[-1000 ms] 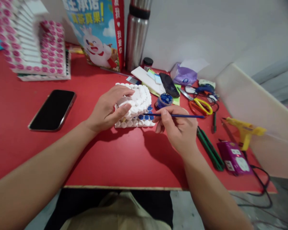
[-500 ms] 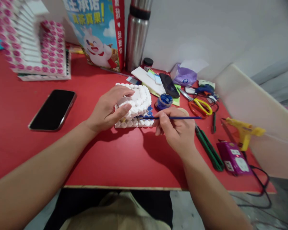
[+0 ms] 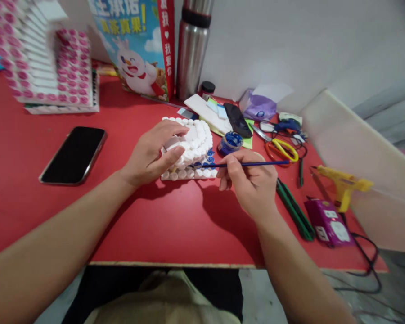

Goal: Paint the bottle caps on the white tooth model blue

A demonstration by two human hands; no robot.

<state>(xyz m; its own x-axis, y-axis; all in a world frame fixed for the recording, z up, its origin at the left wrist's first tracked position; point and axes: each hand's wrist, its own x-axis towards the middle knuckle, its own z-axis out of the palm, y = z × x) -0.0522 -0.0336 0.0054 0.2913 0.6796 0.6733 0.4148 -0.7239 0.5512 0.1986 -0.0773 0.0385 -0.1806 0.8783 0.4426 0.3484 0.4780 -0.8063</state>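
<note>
A small white model (image 3: 197, 139) covered in round discs stands on the table, several discs on its right side coloured blue. My left hand (image 3: 157, 150) is closed around the model's left side, thumb and fingers against its top. Between the thumb and fingers of my right hand (image 3: 248, 180) is a thin blue paintbrush (image 3: 266, 163), held nearly level. Its tip points left and reaches the discs at the model's lower front. Just behind my right hand sits an open jar of blue paint (image 3: 231, 143).
Right of my hand lie scissors (image 3: 281, 150), a green box cutter (image 3: 295, 211), a yellow glue gun (image 3: 344, 184) and a purple power socket (image 3: 329, 222). A phone (image 3: 74, 155) rests at left. Behind stand a steel flask (image 3: 193, 54), a printed bag (image 3: 138, 54) and a pink-dotted model (image 3: 72, 67).
The brush has shifted slightly left at its tip, and its rear end has swung up and right. My right hand moved a little with it; my left hand stays put.
</note>
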